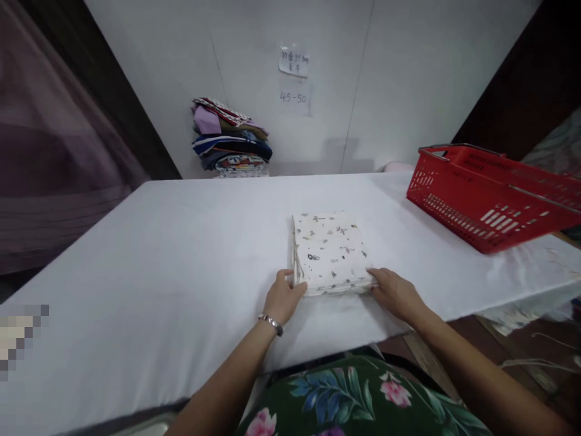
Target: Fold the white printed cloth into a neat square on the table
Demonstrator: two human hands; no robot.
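A folded white cloth with small dark prints lies on the white table near its front edge. My left hand, with a bracelet on the wrist, grips the cloth's near left corner, thumb on the edge. My right hand holds the near right corner, fingers curled against the fold. Both hands press the bundle from its two sides.
A red plastic basket stands tilted at the table's right edge. A stack of folded coloured fabrics sits at the back against the white wall, under paper notes. A dark curtain hangs at the left.
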